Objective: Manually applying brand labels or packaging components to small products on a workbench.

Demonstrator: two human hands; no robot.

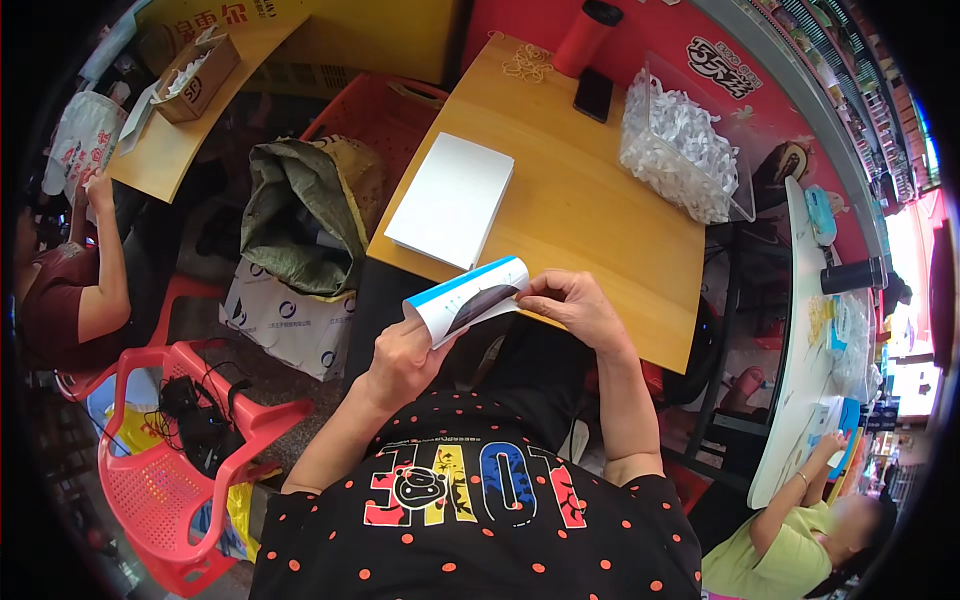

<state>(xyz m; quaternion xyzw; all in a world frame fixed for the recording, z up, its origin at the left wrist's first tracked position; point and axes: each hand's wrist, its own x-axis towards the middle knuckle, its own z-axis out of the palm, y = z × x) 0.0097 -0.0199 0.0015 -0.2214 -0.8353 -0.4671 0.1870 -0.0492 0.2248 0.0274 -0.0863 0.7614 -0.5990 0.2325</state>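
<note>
Holding a blue-and-white printed sheet (470, 297) curled in front of my dotted black shirt (480, 562), I have my left hand (402, 358) closed around its 8 o'clock end, fingertips hidden, while my right hand (572, 303) pinches its 3 o'clock edge between thumb and fingers. I can't tell whether it is 1 leaf or several. That curl is my main worry: too hard a squeeze from the left could set a crease across the print. If there is more than 1 leaf, a loose right pinch could let the layers slide out of line. Most of it hangs off the wooden tabletop (600, 245), at my side, so a slip would likely drop it short of the wood. At 12 o'clock the white paper stack (453, 195) lies close to that near edge; a stray knuckle could skew it. At 2 o'clock, white paper strips (675, 150) heap up in a clear plastic bin (745, 195), and a knock might spill some.
</note>
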